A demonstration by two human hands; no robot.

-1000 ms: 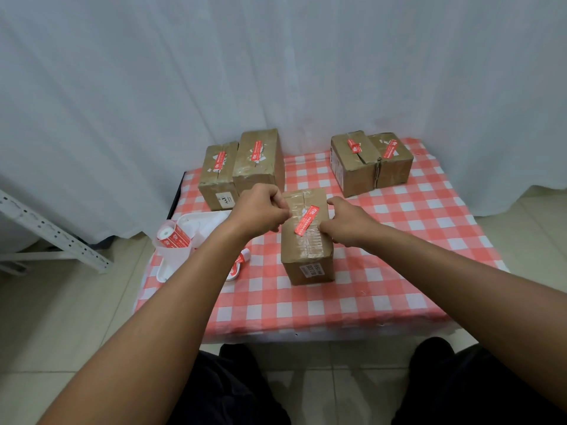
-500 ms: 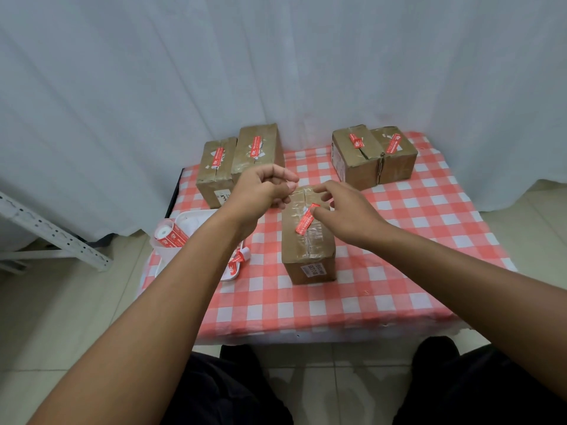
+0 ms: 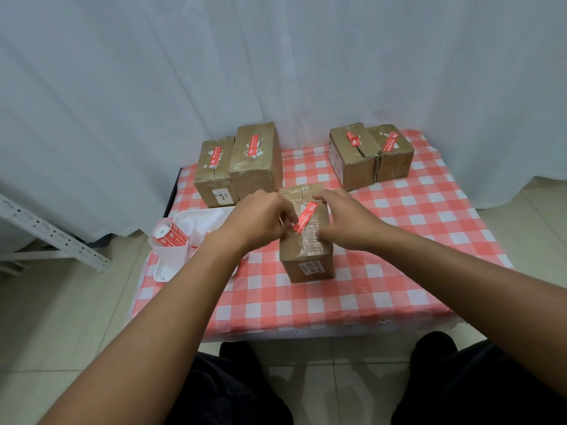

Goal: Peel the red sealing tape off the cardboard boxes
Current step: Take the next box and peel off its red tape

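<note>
Item: box (image 3: 306, 240), tape (image 3: 305, 216) still stuck.
Your left hand (image 3: 260, 219) pinches its corner, right hand (image 3: 343, 219) lies flat; yank and it tears.

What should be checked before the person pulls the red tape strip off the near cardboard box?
1. Red tape strip on the near brown cardboard box top, uncovered: ok.
2. Left hand fingertips at the strip's near end: ok.
3. Strip end actually lifted and pinched: cannot tell.
4. Right hand resting on the box to steady it: ok.
5. Box flat on the red-and-white checked tablecloth: ok.
6. White tray within reach for scraps: ok.
</note>
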